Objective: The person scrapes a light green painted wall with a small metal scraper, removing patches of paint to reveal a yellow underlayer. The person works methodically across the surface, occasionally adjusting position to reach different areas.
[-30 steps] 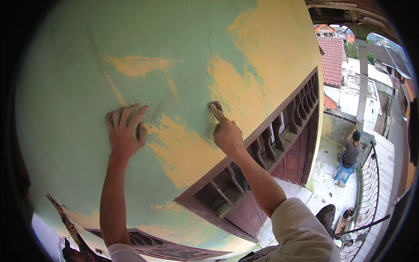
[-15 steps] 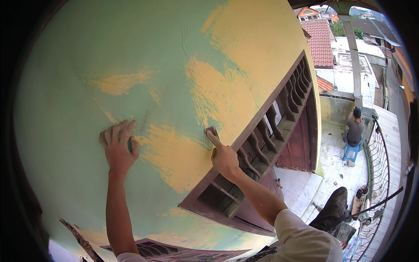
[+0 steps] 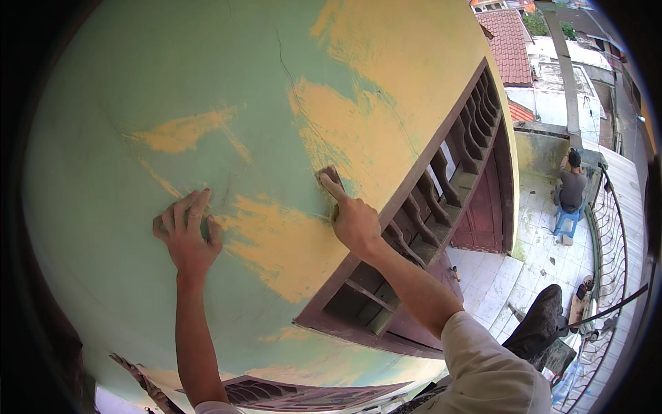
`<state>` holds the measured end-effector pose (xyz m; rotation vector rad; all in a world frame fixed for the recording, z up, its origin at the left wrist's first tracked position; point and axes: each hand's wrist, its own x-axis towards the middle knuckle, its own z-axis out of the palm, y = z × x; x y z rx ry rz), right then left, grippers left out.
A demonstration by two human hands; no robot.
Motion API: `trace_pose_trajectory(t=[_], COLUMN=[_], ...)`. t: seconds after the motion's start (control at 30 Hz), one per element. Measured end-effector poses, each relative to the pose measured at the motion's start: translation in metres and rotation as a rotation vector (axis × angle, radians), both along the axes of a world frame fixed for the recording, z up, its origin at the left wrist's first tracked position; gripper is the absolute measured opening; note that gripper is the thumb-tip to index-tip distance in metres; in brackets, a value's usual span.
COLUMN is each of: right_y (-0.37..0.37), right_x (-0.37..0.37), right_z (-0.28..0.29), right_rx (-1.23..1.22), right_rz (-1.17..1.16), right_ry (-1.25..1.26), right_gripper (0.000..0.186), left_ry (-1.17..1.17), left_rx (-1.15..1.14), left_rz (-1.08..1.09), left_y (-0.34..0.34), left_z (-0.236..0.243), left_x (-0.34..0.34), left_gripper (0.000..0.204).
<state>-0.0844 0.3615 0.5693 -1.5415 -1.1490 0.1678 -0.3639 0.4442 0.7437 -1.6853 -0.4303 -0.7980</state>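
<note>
My right hand [image 3: 356, 224] grips a small, flat, brown-edged scraper [image 3: 332, 174], its index finger stretched along the tool and pressing it to the wall. Most of the scraper is covered by the fingers. The wall [image 3: 124, 228] is pale green with rough-edged yellow-orange patches [image 3: 276, 241]; a thin crack runs down its upper part. The scraper lies at the lower left edge of one such patch. To the left, my left hand [image 3: 187, 238] rests with spread fingertips on the green surface and holds nothing.
Right of my right hand is a brown wooden vent frame [image 3: 414, 200] with wavy slats, above a dark red door [image 3: 483, 214]. Far below lies a tiled floor [image 3: 483, 276] with a metal railing [image 3: 624, 255]. Another person [image 3: 572, 186] sits there on a blue stool [image 3: 567, 222].
My right hand has slid the scraper a short way up the wall. My left hand keeps its place on the wall. The view has shifted slightly.
</note>
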Motion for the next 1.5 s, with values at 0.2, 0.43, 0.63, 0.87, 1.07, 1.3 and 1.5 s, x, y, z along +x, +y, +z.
trace_pose_trajectory(t=[0.2,0.43,0.63,0.87,1.07,1.3,1.5], right_y=[-0.002,0.010,0.008,0.010,0.050,0.017,0.033], right_x=[-0.010,0.038,-0.017,0.053,0.001,0.052,-0.020], right_z=[-0.003,0.084,-0.032,0.148,-0.075,0.157,-0.036], right_rx=[-0.009,0.058,0.050,0.152,0.432,0.197,0.365], right_rz=[-0.011,-0.092,0.015,-0.096,-0.166,-0.087,-0.038], right_ry=[-0.046,-0.012,-0.005,-0.017,-0.294,-0.004,-0.071], right_gripper=[0.072,0.073,0.079,0.068,0.078,0.067,0.079], left_ry=[0.007,-0.029,-0.047,0.004,-0.027,0.030,0.018], left_rx=[-0.034,-0.032,-0.059,-0.063,-0.095,-0.057,-0.076], left_rz=[0.011,-0.005,0.052,0.013,0.007,0.014,0.000], left_y=[-0.007,-0.008,-0.010,-0.015,-0.008,-0.009,-0.002], left_z=[0.005,0.004,-0.002,0.016,-0.002,0.013,-0.004], left_x=[-0.003,0.013,0.004,0.010,0.010,0.005,0.002], left_gripper=[0.058,0.060,0.062,0.062,0.063,0.063,0.062])
